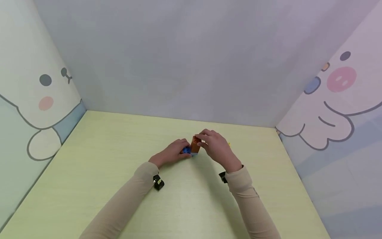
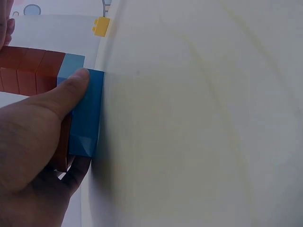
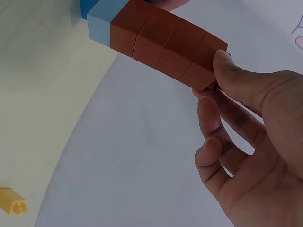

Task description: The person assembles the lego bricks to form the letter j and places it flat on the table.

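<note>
A brown brick stack (image 1: 195,145) of several blocks stands upright on the table, with a light blue brick (image 3: 103,23) at its foot. My right hand (image 1: 219,149) pinches the top block between thumb and fingers. At the base, my left hand (image 1: 171,153) grips a darker blue brick (image 2: 88,113) low at the table surface, thumb along its side. This blue brick sits right beside the light blue one. Another brown brick (image 2: 62,146) shows under the left thumb, partly hidden by the hand.
A small yellow brick (image 3: 12,201) lies on the table (image 1: 119,132) to the right, mostly behind the right hand in the head view. A grey wall (image 1: 179,66) rises at the back, and side walls with cartoon animals flank the table.
</note>
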{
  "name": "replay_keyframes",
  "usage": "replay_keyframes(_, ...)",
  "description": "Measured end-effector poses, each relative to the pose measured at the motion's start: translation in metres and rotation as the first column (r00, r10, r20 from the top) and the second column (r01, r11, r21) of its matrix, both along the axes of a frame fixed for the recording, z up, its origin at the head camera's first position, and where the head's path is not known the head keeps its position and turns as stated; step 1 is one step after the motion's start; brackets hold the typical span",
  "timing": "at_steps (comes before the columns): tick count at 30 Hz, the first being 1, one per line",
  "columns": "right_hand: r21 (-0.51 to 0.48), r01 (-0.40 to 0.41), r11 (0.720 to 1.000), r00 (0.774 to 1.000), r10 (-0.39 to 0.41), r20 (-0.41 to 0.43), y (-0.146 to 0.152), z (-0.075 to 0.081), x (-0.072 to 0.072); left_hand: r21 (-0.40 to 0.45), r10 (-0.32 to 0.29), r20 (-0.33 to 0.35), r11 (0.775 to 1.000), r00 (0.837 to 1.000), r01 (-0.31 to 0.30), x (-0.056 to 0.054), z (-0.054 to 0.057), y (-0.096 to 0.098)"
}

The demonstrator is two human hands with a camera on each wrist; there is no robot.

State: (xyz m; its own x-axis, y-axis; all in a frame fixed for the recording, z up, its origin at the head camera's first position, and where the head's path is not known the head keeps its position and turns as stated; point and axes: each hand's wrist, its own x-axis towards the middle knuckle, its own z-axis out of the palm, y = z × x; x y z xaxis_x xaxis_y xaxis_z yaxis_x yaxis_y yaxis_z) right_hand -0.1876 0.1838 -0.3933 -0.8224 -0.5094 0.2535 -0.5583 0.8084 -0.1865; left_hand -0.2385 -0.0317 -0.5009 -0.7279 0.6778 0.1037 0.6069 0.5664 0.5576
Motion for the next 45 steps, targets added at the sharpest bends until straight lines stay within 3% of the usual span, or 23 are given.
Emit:
replay_keyframes(9, -0.093, -0.013, 0.996, 1.0, 0.012, -0.008, 0.006, -0.015, 0.002, 0.012, 0.003, 0.033, 1.0, 0.999, -0.004, -0.004, -0.002, -0.002)
replay_keyframes(17, -0.122, 0.025, 0.992, 1.0, -0.024, 0.017, 0.01, -0.02, 0.008, 0.099, 0.029, 0.082, 0.994, 0.996, -0.037, -0.004, 0.002, -0.016)
replay_keyframes(27, -0.128, 0.078, 0.989, 0.997, -0.077, 0.016, 0.01, -0.033, 0.014, 0.109, 0.096, -0.001, 0.989, 0.995, -0.096, 0.009, 0.012, -0.046)
replay_keyframes(34, -0.144, 0.081, 0.986, 0.994, -0.09, -0.056, 0.006, -0.043, 0.013, 0.111, 0.082, -0.054, 0.991, 0.995, -0.075, 0.015, 0.014, -0.05)
replay_keyframes(39, -0.145, 0.082, 0.986, 0.995, -0.088, -0.036, 0.004, -0.045, 0.012, 0.091, 0.074, -0.058, 0.993, 0.996, -0.069, 0.02, 0.015, -0.054)
replay_keyframes(45, -0.146, 0.108, 0.983, 0.993, -0.113, -0.027, 0.013, -0.04, 0.004, 0.123, 0.009, -0.075, 0.992, 0.997, 0.001, 0.017, 0.015, -0.046)
